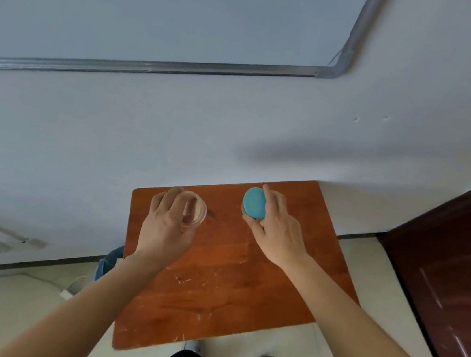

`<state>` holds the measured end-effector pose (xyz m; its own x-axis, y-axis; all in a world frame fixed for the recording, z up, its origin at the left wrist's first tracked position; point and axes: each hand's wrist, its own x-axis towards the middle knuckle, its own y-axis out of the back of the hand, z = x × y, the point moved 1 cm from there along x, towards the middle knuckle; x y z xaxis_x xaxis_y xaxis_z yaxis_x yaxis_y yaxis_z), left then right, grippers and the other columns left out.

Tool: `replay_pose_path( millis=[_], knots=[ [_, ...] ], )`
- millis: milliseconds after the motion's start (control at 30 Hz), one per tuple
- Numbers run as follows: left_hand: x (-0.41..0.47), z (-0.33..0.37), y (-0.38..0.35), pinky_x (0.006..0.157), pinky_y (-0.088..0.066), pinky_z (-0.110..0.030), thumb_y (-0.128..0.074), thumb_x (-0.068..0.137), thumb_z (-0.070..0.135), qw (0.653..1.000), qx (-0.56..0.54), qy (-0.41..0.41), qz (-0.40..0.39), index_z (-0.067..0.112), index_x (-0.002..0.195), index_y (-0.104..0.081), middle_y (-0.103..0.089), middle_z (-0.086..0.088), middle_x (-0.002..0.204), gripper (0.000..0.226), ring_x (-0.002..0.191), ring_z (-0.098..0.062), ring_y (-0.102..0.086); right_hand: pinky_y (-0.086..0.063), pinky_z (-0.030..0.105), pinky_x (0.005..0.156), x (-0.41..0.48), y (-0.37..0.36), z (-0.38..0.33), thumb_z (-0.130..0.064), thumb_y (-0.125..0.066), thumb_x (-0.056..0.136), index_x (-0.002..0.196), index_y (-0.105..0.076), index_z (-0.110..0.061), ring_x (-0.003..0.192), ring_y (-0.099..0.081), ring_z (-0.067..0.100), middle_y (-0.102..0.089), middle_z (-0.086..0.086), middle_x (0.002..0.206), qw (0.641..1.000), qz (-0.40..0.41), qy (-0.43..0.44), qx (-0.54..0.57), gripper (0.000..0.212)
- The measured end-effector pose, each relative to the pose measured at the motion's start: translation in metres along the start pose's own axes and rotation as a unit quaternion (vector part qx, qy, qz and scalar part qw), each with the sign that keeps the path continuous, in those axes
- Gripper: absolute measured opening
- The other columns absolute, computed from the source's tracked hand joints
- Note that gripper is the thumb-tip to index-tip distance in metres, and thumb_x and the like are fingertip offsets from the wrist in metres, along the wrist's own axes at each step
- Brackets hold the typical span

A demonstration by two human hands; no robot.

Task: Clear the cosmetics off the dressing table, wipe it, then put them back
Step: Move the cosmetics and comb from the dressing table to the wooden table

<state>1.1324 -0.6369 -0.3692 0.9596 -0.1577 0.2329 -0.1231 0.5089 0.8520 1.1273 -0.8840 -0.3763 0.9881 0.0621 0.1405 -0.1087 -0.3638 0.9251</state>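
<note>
Brightness: moderate, even and soft, with no harsh highlights.
Colour cast: cool and bluish on the wall [175,127] and the whiteboard [162,1].
Shadows: a long, soft-edged dark band lies on the wall above the far right corner of the bench [228,283]; a faint dark patch sits just beside the clear jar [197,210].
Glare: a dull sheen crosses the bench's middle; pale streaks show on the door [453,299].
Blur: the left hand [166,223] and right hand [277,229] are slightly soft; the clear jar is smeared, the teal jar [255,203] a little crisper.
Distortion: the whiteboard's frame bows, and the forearms stretch toward the lower corners.
</note>
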Motion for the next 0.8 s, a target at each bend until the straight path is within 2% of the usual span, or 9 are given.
replay_pose_path(
  millis=[167, 300, 433, 667, 800],
  knots=[
    [0.031, -0.022, -0.048, 0.080, -0.047, -0.031, -0.081, 0.076, 0.035, 0.998, -0.040, 0.030, -0.030, 0.020, 0.119, -0.057, -0.058, 0.000, 0.129, 0.052, 0.121, -0.026, -0.048, -0.057, 0.023, 0.068, 0.028, -0.038, 0.016, -0.059, -0.052, 0.094, 0.150, -0.024, -0.018, 0.086, -0.067, 0.012, -0.037, 0.003, 0.142, 0.999, -0.038, -0.022, -0.009, 0.075],
    [0.052, -0.034, -0.084, 0.083, -0.049, -0.036, -0.080, 0.078, 0.033, 0.995, -0.045, 0.072, -0.049, 0.015, 0.118, -0.059, -0.058, -0.003, 0.130, 0.049, 0.123, -0.028, -0.047, -0.057, 0.024, 0.063, 0.055, -0.072, 0.028, -0.052, -0.060, 0.092, 0.137, -0.034, -0.018, 0.082, -0.068, 0.015, -0.043, 0.003, 0.136, 0.997, -0.065, -0.027, 0.015, 0.062],
    [0.073, -0.040, -0.116, 0.080, -0.046, -0.032, -0.080, 0.077, 0.029, 0.993, -0.041, 0.093, -0.055, 0.017, 0.117, -0.060, -0.058, -0.004, 0.131, 0.046, 0.123, -0.028, -0.046, -0.057, 0.026, 0.059, 0.086, -0.100, 0.041, -0.049, -0.061, 0.093, 0.129, -0.039, -0.016, 0.080, -0.069, 0.018, -0.044, 0.004, 0.132, 0.996, -0.086, -0.031, 0.018, 0.053],
    [0.103, -0.040, -0.157, 0.081, -0.040, -0.029, -0.078, 0.080, 0.028, 0.991, -0.044, 0.110, -0.069, 0.018, 0.114, -0.059, -0.055, -0.004, 0.132, 0.040, 0.118, -0.028, -0.045, -0.059, 0.032, 0.059, 0.113, -0.120, 0.061, -0.045, -0.060, 0.094, 0.128, -0.041, -0.013, 0.077, -0.069, 0.021, -0.045, 0.006, 0.131, 0.994, -0.110, -0.020, 0.006, 0.050],
    [0.106, -0.036, -0.168, 0.079, -0.046, -0.035, -0.078, 0.079, 0.025, 0.991, -0.028, 0.101, -0.082, 0.015, 0.114, -0.060, -0.054, -0.007, 0.134, 0.040, 0.118, -0.030, -0.045, -0.058, 0.030, 0.058, 0.120, -0.124, 0.069, -0.046, -0.061, 0.094, 0.127, -0.042, -0.013, 0.077, -0.069, 0.021, -0.047, 0.006, 0.131, 0.994, -0.107, -0.024, 0.012, 0.050]
  ],
)
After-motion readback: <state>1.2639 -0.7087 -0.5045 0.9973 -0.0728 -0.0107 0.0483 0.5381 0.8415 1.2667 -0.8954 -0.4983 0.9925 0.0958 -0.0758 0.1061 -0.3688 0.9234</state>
